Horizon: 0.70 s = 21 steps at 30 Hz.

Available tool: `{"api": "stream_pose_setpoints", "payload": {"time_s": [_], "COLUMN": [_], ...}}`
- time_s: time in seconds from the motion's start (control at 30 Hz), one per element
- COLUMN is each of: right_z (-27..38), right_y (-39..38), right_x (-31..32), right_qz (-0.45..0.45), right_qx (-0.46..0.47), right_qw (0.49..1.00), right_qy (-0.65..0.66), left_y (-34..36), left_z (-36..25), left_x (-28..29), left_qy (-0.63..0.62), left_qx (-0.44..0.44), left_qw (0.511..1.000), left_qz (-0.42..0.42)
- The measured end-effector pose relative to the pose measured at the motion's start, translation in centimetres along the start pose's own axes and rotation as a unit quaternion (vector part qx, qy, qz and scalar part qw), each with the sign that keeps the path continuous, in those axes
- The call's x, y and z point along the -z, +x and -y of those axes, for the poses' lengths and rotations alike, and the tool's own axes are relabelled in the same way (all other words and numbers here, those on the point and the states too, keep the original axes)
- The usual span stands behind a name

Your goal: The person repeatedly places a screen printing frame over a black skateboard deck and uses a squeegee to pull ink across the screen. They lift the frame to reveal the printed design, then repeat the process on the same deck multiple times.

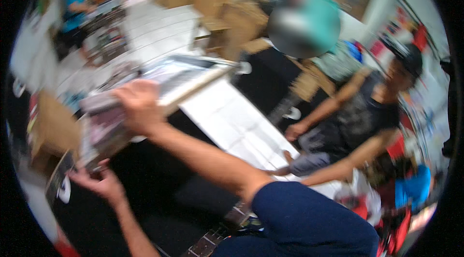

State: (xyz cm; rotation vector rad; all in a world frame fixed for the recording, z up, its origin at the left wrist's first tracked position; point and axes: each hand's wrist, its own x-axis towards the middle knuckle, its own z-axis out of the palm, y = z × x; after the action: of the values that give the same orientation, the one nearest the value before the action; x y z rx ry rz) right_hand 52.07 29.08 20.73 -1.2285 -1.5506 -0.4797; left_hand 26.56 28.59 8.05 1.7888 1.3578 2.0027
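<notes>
A long wooden frame (193,83) with a glossy, see-through panel is raised at a slant over a black table surface (159,184). My right hand (139,102) is closed over its near part, beside a greyish bar (96,104) lying across it. Below, at the frame's lower left end, my left hand (101,184) has its thumb and fingers around the corner. Motion blurs the frame, and its underside and the fingers' exact contact are hard to see.
A white sheet (241,124) lies along the black surface. At right, a person in a dark sleeveless top (367,107) leans toward it. Cardboard boxes (244,20) stand behind; another carton (55,126) is at left. A person in blue (75,3) is at the far left.
</notes>
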Motion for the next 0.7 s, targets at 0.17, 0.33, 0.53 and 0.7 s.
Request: {"api": "stream_pose_setpoints", "payload": {"time_s": [0.17, 0.33, 0.53, 0.7], "right_z": [-0.3, -1.1, -1.4, -0.6], "right_y": [7.6, 12.1, 14.9, 15.0], "right_x": [-2.0, -5.5, -4.0, -3.4], "right_qz": [0.011, -0.079, 0.003, 0.081], "right_qx": [-0.059, -0.058, -0.072, -0.086], "right_qw": [0.998, 0.989, 0.986, 0.97], "right_qy": [-0.023, -0.109, -0.148, -0.213], "left_y": [2.7, -3.7, -4.0, -4.8], "left_z": [2.1, 4.7, 13.5, 19.9], "left_x": [0.9, 6.8, 22.4, 31.9], "left_qy": [0.08, 0.05, 0.209, 0.36], "left_qx": [-0.066, -0.099, 0.227, 0.156], "left_qw": [0.995, 0.994, 0.94, 0.912], "left_qz": [0.003, -0.017, 0.147, 0.12]}}
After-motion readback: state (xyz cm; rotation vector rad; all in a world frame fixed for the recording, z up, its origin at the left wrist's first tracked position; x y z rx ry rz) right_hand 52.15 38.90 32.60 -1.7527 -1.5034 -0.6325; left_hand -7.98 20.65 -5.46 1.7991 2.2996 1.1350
